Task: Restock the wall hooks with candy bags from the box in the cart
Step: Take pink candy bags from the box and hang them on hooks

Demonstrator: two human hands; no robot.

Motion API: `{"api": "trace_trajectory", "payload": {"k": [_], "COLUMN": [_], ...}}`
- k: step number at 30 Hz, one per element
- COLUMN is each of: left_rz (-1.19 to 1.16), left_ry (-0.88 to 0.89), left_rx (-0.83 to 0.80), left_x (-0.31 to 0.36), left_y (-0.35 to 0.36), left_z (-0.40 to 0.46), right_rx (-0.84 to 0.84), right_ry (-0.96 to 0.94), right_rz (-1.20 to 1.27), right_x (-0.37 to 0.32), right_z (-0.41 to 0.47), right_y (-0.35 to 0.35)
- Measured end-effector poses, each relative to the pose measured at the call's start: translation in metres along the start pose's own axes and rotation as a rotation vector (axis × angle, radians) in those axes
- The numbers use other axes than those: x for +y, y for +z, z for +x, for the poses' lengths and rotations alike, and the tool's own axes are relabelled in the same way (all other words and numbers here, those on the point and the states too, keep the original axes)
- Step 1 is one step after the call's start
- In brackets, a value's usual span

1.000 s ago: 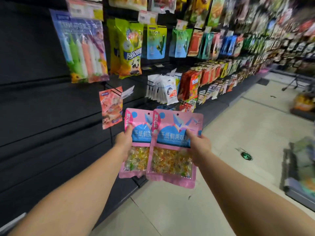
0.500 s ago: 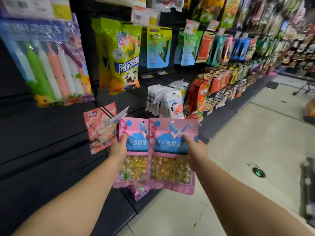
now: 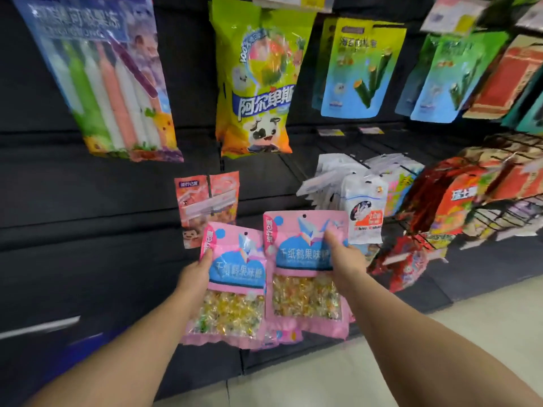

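I hold two pink candy bags with blue labels and clear windows full of wrapped sweets, side by side in front of the dark wall panel. My left hand (image 3: 196,273) grips the left candy bag (image 3: 235,289) at its left edge. My right hand (image 3: 343,257) grips the right candy bag (image 3: 302,277) at its upper right, thumb on the front. Each bag has a small hang hole at the top. More pink bags of the same kind (image 3: 282,336) show low behind them, near the wall's bottom. The cart and box are out of view.
An orange snack bag (image 3: 205,207) hangs just above my left hand. Above hang a jelly-stick pack (image 3: 100,80) and a green-yellow candy bag (image 3: 255,80). White bags (image 3: 364,210) and red bags (image 3: 449,207) crowd hooks to the right. Pale floor tiles (image 3: 323,377) lie below.
I have come closer to the wall, so the hanging goods look larger. The two bags stay in my hands and now sit just below the orange snack bag.
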State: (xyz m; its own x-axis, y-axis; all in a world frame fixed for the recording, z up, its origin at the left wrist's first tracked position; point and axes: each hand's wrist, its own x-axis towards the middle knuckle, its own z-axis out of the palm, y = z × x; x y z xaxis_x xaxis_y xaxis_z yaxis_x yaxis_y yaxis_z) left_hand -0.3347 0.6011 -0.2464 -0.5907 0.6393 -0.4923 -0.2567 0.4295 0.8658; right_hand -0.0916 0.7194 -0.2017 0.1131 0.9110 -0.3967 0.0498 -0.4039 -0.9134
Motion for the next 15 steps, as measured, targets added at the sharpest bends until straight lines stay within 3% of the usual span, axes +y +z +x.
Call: {"api": "trace_trajectory", "payload": {"k": [6, 15], "left_rz": [-0.124, -0.225], "left_ry": [-0.086, -0.1], "left_rx": [0.11, 0.267], "left_x": [-0.009, -0.01], "left_y": [0.04, 0.047], "left_z": [-0.017, -0.034], "right_rx": [-0.165, -0.25], "right_ry": [-0.002, -0.027], "right_rz": [-0.068, -0.126], "right_x": [-0.021, -0.047], "right_z": [0.042, 0.066], "right_y": [-0.025, -0.02]}}
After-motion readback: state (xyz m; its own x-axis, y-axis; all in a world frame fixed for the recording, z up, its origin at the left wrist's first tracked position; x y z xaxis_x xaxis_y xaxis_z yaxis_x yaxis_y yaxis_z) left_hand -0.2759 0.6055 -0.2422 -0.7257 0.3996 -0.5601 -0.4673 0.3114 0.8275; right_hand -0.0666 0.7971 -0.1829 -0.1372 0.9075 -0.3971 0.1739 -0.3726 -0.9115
